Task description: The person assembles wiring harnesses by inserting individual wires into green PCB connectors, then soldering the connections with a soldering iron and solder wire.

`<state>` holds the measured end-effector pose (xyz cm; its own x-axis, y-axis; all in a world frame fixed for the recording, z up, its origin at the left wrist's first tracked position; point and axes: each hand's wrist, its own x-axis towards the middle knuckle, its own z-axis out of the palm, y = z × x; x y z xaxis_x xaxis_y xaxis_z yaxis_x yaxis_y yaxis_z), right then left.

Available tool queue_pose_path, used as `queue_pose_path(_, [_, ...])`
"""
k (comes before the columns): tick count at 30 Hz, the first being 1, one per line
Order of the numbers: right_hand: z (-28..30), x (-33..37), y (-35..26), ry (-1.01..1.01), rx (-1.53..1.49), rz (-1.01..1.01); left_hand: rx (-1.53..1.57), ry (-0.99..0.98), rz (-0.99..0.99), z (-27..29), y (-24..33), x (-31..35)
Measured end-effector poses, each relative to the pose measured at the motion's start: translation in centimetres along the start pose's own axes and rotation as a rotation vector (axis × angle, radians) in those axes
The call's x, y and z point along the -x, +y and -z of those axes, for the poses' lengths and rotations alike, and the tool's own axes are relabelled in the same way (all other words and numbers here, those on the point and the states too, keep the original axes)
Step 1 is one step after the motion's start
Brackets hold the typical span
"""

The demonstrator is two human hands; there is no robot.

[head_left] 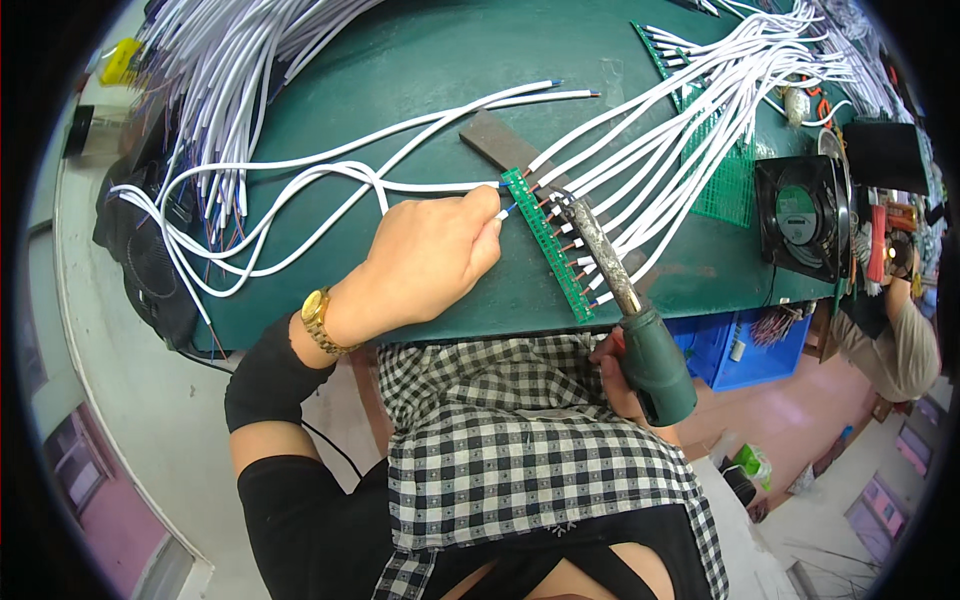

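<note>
At green table [450,50], left hand [435,255] pinching white wire [503,214], right hand [620,388] closed round soldering iron [652,358]

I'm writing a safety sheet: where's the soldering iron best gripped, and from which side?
Probably by its thick green handle, coming from the picture's lower edge: the metal shaft points away, up toward the circuit board, and may be hot.

Green-topped worktable [420,70] in a brightly lit, pale-and-pink room.
The tabletop reaches under and beyond the left hand [435,250]. To the right of the right hand [620,385], below table height, lies pink floor [765,430]; farther right are violet-tinted panes [882,503], window or door unclear. Well left of the left hand, a pale surface [125,370] curves past similar framed panes [78,460].
</note>
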<state>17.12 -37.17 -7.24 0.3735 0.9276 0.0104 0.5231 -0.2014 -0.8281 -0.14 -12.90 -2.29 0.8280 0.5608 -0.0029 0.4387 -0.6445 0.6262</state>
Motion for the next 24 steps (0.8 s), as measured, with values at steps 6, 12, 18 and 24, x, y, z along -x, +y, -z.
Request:
queue_pose_path(6, [0.3,-0.7,-0.8,0.018,-0.059,0.014,0.0,-0.035,-0.027,0.2,0.1,0.1])
queue_pose_path(12, [0.2,-1.0,-1.0,0.023,-0.079,-0.017,0.009,-0.032,-0.005,0.2,0.0,0.0])
queue_pose_path(18, [0.3,-1.1,-0.5,0.0,-0.105,0.009,0.087,-0.016,0.01,0.5,-0.5,-0.3])
queue_pose_path(24, [-0.2,-1.1,-2.8,0.083,-0.819,-0.17,0.245,0.107,-0.102,1.0,0.2,0.5])
